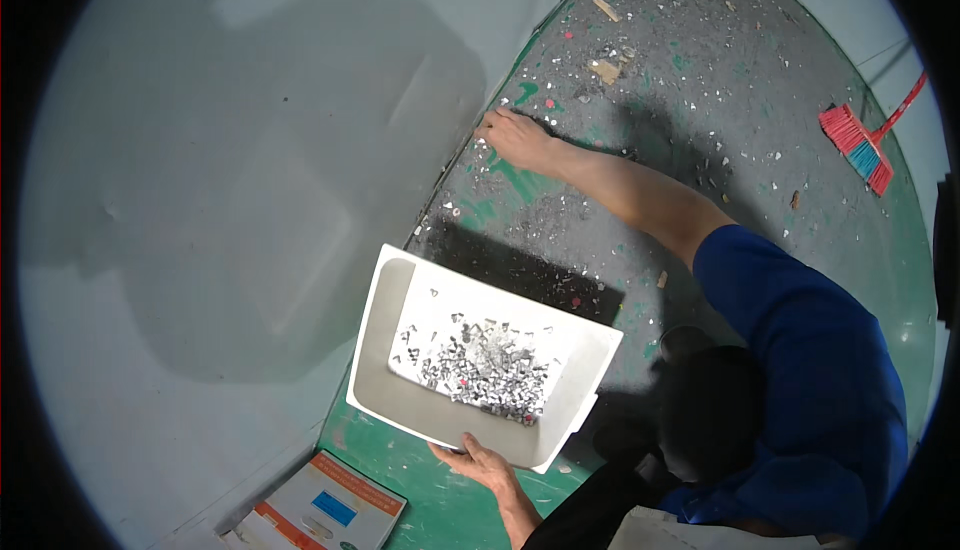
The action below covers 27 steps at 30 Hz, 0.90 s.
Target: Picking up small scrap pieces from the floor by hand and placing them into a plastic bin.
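My left hand (480,463) grips the near rim of a white rectangular plastic bin (440,410), thumb over the edge. Many small silvery, grey and dark scraps (490,360), with a few pink bits, lie in the bin, which is tilted so its inside shows. Stretched far forward, my right hand (515,140) is at the floor where it meets the wall. Its fingers are drawn together in a pinch; whatever is between them is too small to make out. Loose white bits lie on the floor around that hand.
A pale grey wall (250,200) rises on the left. The worn grey-and-green floor (640,80) is strewn with chips and brown scraps (605,70). A red-and-blue broom (860,145) is at the far right. A white-and-orange box (335,500) sits at lower left.
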Motion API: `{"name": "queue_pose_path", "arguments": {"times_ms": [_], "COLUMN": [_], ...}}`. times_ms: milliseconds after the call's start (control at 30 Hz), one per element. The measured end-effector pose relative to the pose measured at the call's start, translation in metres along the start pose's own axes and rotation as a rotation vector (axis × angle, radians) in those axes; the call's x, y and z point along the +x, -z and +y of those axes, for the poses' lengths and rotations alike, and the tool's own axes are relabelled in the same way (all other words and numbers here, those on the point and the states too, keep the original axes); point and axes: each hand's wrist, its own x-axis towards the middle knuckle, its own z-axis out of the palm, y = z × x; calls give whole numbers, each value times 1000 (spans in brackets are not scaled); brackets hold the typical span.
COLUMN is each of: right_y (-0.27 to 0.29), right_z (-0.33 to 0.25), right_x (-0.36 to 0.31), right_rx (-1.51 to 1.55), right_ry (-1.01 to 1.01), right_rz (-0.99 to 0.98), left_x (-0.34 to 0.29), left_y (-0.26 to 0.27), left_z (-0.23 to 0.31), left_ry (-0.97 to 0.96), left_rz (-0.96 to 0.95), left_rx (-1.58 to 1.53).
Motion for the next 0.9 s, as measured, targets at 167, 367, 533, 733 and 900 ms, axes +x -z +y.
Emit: {"name": "queue_pose_path", "arguments": {"times_ms": [167,367,533,733,900], "right_y": [22,28,29,46,114], "right_z": [-40,-59,-57,-41,-142], "right_x": [16,23,25,24,-15], "right_rx": [-76,-10,26,143,753], "right_ry": [49,7,-36,-150,48], "right_rz": [-98,-68,-71,34,121], "left_x": [0,8,7,5,7], "left_y": [4,8,9,-11,12], "left_z": [8,-9,-25,-10,-22], "left_ry": [-25,10,-75,-13,-62], "left_rz": [-33,-122,-127,-126,-77], "left_rx": [8,135,194,226,207]}}
